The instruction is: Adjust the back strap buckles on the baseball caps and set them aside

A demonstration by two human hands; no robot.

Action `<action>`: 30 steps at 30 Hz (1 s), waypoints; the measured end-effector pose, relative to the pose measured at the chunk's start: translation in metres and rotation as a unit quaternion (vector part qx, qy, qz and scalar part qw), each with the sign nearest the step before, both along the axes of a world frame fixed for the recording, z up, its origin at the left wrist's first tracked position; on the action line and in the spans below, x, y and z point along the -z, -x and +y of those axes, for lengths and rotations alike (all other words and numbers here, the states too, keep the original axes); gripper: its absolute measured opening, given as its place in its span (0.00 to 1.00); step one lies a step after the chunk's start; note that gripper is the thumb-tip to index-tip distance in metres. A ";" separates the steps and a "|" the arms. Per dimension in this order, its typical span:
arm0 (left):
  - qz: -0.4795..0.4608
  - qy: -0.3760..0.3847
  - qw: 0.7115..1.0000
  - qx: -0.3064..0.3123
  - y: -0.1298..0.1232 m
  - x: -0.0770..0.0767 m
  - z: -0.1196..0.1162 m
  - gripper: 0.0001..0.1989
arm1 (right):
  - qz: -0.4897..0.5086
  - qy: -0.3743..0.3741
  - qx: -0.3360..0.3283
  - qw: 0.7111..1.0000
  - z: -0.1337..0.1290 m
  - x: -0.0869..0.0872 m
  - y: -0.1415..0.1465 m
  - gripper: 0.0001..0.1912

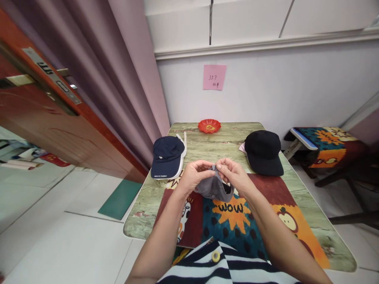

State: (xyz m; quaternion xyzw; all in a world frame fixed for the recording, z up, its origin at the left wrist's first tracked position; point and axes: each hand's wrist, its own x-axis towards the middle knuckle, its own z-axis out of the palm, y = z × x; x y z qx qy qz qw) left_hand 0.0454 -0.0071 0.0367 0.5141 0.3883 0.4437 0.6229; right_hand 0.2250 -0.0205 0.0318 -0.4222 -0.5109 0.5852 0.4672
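A grey baseball cap (pixel 215 190) hangs between my two hands, over the colourful mat in the middle of the table. My left hand (pixel 197 173) pinches the cap's strap from the left. From the other side, the fingers of my right hand (pixel 229 171) are closed on the same strap, close to my left fingertips. The small fastening there is partly covered by my fingers. A navy cap (pixel 167 154) rests on top of a white one (pixel 181 167) to the left. On the right lies a black cap (pixel 263 152) with a bit of pink fabric (pixel 242 147) showing behind it.
A red scalloped dish (pixel 209 126) stands at the back of the wood-patterned table (pixel 139 215). The printed mat (pixel 233 232) lies under my forearms. A pink note (pixel 214 77) is on the wall. Left are a curtain and a wooden door (pixel 74 122); right is a small folding table (pixel 302 139).
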 end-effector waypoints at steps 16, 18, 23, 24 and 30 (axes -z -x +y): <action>0.061 -0.040 0.996 -0.056 0.002 0.004 -0.003 0.21 | 0.014 -0.057 -0.026 0.998 -0.001 0.014 0.003 0.21; 0.071 -0.063 0.994 -0.052 0.002 0.002 -0.003 0.19 | 0.016 -0.052 -0.022 0.998 0.000 0.017 0.003 0.20; 0.085 -0.071 0.994 -0.003 0.005 -0.007 -0.006 0.13 | 0.000 -0.055 -0.002 0.998 0.000 0.020 0.001 0.19; 0.082 -0.059 0.995 0.005 0.005 -0.008 -0.007 0.13 | -0.013 -0.064 0.005 0.998 -0.001 0.020 0.001 0.18; 0.061 -0.007 0.998 -0.029 0.002 -0.007 -0.007 0.17 | -0.162 -0.170 0.043 0.971 -0.007 0.012 0.002 0.12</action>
